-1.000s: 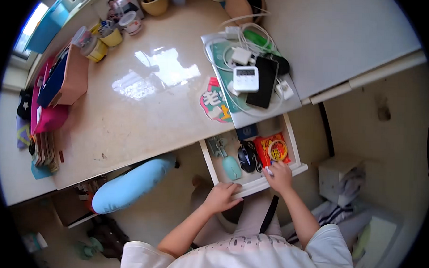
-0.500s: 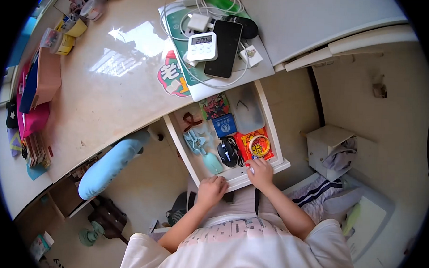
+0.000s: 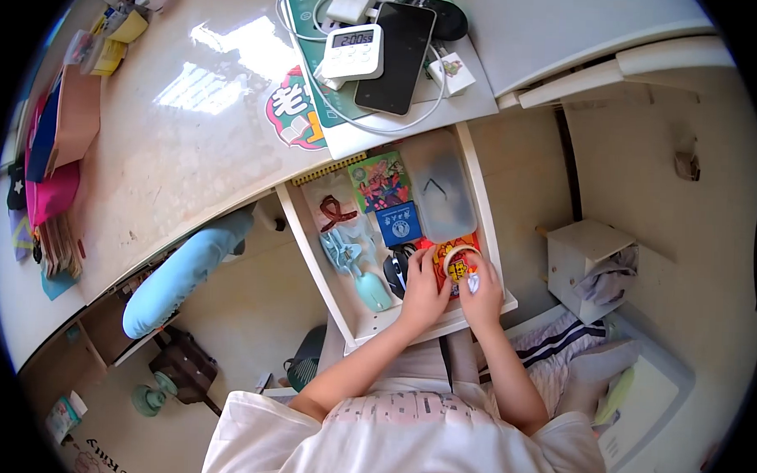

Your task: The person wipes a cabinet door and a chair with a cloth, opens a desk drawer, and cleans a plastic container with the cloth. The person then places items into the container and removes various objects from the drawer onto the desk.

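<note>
An open drawer (image 3: 363, 326) holds small items. My left hand (image 3: 425, 288) is over the drawer's front right, fingers partly hidden at the red packet (image 3: 445, 247), beside the black mouse (image 3: 396, 270). My right hand (image 3: 481, 292) is at the packet's other side, a small white and orange item (image 3: 474, 281) against its fingers. Between my hands a yellow ring (image 3: 454, 254) lies on the packet. Further left are a teal mouse-shaped item (image 3: 372, 291) and light blue clips (image 3: 340, 250). Behind are a blue booklet (image 3: 398, 224), a colourful card (image 3: 379, 182) and a clear box (image 3: 439, 184).
Above the drawer, the desk (image 3: 173, 138) bears a phone (image 3: 395, 58), a white timer (image 3: 353, 52) and cables. A light blue cushioned object (image 3: 185, 271) stands left of the drawer. A small white cabinet (image 3: 573, 264) is on the right.
Both hands have moved from the drawer's front edge into its front right part, around the red packet and ring. The view has shifted slightly.
</note>
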Available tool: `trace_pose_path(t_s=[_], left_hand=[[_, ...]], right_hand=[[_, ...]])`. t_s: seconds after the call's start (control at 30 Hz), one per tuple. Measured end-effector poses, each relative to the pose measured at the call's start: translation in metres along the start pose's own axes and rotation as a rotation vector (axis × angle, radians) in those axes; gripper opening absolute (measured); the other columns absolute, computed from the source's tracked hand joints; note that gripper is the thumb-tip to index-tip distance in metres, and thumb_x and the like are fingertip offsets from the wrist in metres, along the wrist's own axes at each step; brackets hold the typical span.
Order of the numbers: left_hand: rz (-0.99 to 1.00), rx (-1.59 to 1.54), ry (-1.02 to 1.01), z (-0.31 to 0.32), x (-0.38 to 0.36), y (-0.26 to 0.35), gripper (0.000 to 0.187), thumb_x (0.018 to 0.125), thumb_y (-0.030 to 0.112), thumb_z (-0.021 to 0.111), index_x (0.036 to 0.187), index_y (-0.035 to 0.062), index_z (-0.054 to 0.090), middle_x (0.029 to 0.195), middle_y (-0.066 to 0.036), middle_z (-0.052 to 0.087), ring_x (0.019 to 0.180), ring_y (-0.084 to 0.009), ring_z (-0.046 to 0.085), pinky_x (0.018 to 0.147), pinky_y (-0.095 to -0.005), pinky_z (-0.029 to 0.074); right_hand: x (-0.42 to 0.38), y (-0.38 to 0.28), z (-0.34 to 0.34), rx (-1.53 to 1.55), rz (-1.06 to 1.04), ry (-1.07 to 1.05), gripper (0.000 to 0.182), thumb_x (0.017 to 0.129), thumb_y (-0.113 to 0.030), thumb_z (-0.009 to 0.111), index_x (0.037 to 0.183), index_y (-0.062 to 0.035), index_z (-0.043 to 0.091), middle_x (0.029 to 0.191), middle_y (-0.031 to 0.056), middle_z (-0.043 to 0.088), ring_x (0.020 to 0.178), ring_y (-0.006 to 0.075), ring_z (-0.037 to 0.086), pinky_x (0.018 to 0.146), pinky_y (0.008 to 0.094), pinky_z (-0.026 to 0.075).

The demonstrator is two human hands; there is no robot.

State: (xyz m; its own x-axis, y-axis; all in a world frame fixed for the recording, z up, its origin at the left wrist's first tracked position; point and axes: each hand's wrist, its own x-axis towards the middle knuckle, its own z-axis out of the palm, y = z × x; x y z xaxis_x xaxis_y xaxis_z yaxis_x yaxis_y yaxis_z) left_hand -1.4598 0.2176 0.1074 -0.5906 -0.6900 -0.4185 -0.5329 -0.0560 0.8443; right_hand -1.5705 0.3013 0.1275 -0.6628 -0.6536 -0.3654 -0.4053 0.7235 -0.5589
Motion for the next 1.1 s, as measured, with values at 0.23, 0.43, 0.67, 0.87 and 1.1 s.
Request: trace_pose_path(t_s=[0.23,0.43,0.67,0.87,1.1], left_hand=[[-0.033,-0.176,0.148,0.001,0.036,0.000,0.073,0.088,0.007,0.073,0.147,-0.0061,0.033,0.138,-0.026,0.042,0.131,-0.0391,0.051,0.108,-0.0404,0.046],[-0.303,-0.250,0.129,0.000,0.058,-0.003,0.076,0.094,0.018,0.073,0.152,-0.0067,0.033,0.131,-0.021,0.047,0.119,-0.0286,0.059,0.099,-0.0364,0.053],[-0.200,-0.052,0.106,-0.015,0.048,0.019,0.077,0.088,0.032,0.080,0.142,-0.0079,0.043,0.129,-0.025,0.047,0.126,-0.0369,0.050,0.109,-0.0409,0.042],[-0.067,-0.193,0.290,-0.011,0.048,0.025,0.075,0.085,0.030,0.083,0.133,-0.0060,0.038,0.135,-0.030,0.045,0.130,-0.0381,0.047,0.108,-0.0427,0.040],[-0.275,-0.817,0.119,-0.035,0.048,0.049,0.100,0.078,0.022,0.090,0.147,-0.0064,0.024,0.137,-0.023,0.049,0.119,-0.0260,0.058,0.102,-0.0352,0.049]], right_hand=[[0.032,-0.049,0.015,1.121,0.543,0.025,0.073,0.094,-0.003,0.065,0.156,-0.0002,0.027,0.161,0.0240,0.034,0.144,0.0239,0.042,0.111,0.0354,0.042],[0.041,-0.009,0.036,1.468,0.702,0.029,0.051,0.096,-0.016,0.066,0.142,-0.0031,0.050,0.140,0.0128,0.058,0.126,0.0209,0.058,0.100,0.0333,0.050],[0.065,-0.043,0.013,1.666,0.878,-0.124,0.024,0.097,-0.039,0.069,0.102,-0.0155,0.065,0.091,-0.0016,0.068,0.080,0.0142,0.065,0.070,0.0328,0.055],[0.066,-0.056,0.009,1.634,1.042,-0.218,0.021,0.095,-0.036,0.071,0.098,-0.0154,0.065,0.081,-0.0004,0.066,0.065,0.0137,0.061,0.056,0.0299,0.048],[0.002,-0.057,-0.019,1.567,0.830,-0.268,0.022,0.096,-0.024,0.069,0.113,-0.0129,0.062,0.080,-0.0013,0.059,0.060,0.0102,0.052,0.052,0.0281,0.043]])
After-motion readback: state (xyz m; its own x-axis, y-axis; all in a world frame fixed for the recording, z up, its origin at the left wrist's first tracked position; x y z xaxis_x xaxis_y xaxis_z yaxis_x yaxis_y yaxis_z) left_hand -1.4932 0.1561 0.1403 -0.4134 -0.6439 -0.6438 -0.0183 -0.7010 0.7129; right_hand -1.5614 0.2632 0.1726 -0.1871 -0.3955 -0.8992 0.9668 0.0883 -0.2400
